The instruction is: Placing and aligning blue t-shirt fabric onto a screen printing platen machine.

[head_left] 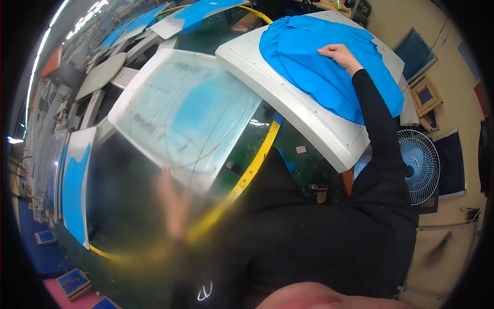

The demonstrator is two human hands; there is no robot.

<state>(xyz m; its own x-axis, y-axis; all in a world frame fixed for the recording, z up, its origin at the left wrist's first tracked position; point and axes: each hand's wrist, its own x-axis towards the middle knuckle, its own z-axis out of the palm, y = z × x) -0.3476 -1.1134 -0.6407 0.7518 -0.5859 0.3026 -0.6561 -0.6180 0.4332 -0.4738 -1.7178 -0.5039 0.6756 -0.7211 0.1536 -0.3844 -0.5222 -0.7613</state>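
My right hand (340,55) reaches over a heap of bright blue fabric pieces (309,56), its thumb and fingers drawn together. Whether a fabric edge is pinched between them I cannot make out. The heap lies spread on a white box-like table (303,105) with a rounded front. My left hand (175,203) is smeared by motion beside the near edge of a pale flat board (149,118). That board carries a faded blue stain in its middle and has no fabric piece on it.
A yellow curved rail (252,167) runs in front of me. Other boards hold blue fabric pieces, one at the left (76,180) and one at the back (190,15). A white fan (418,167) stands at my right, near a wooden frame (426,97).
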